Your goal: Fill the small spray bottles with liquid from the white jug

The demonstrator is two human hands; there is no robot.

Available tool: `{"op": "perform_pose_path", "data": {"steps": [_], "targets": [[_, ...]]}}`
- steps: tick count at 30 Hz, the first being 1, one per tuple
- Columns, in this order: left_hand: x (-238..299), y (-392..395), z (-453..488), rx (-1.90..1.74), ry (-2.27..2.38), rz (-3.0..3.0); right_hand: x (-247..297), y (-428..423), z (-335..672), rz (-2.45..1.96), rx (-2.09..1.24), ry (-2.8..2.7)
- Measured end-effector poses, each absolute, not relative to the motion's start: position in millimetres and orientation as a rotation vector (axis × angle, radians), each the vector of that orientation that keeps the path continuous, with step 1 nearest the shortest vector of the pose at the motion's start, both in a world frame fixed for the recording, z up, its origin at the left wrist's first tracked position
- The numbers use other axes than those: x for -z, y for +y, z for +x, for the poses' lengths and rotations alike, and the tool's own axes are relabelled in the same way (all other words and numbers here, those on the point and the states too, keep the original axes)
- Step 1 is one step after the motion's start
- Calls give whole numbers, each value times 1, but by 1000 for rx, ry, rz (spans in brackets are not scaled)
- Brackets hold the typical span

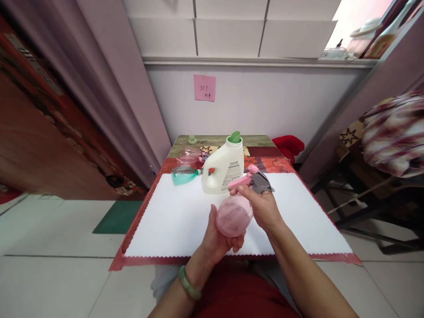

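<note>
Both hands are occupied with one item, a pink spray bottle (234, 216), held above the near half of the tabletop (217, 140). The left hand (214, 235) cups the bottle's body from the left and below, thumb raised along its side, other fingers curled beneath. The right hand (266, 206) is closed around the neck area, just under the pink and grey trigger head (253, 179); the fingers cover the join, so its fastening cannot be determined. The bottle is tilted, its rounded base toward the wearer and its trigger head directed away. A green bangle (188, 283) is worn on the left wrist.

A white jug (225, 170) stands upright just beyond the bottle, with a green spout (235, 137) at its mouth and a printed label on its side. To its left, a teal bottle (183, 176) lies on its side. Behind that is a clear pink bottle (188, 157), partly obscured. A small green cap (192, 140) rests near the rear left corner.

A white cloth (165, 221) with a scalloped edge lies over a red covering (270, 164). A pink note (204, 88) marked "357" is fixed to the wall behind.
</note>
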State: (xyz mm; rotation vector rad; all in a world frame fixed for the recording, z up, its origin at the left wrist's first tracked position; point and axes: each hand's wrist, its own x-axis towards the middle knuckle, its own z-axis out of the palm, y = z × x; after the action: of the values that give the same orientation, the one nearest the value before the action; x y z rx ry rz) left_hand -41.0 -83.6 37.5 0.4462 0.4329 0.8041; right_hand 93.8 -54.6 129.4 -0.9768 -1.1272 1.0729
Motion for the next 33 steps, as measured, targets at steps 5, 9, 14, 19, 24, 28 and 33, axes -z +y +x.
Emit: {"op": "perform_pose_path", "data": {"steps": [5,9,14,19,24,28,33], "targets": [[-49,-92,-35,-1051,414,437,-129,-54,91,-1053,-985,-1068],[-48,-96,-32,-1193,498,499,-127,-53,87,-1094,-893,-1029],[-44,-89,-33,-1113,466,438,-136,-51,89,-1113,-972,-1121],[-47,-82,-34,-954,445,393,-143,-49,90,-999,-1107,-1058],[-40,-79,-42,-677,469,272,-140,-51,98,-894,-1232,-1249],[-31,-80,-47,-656,450,177,-143,-46,108,-766,-1319,-1278],[-25,-82,-50,-660,447,185,-154,-33,120,-687,-1241,-1122]]}}
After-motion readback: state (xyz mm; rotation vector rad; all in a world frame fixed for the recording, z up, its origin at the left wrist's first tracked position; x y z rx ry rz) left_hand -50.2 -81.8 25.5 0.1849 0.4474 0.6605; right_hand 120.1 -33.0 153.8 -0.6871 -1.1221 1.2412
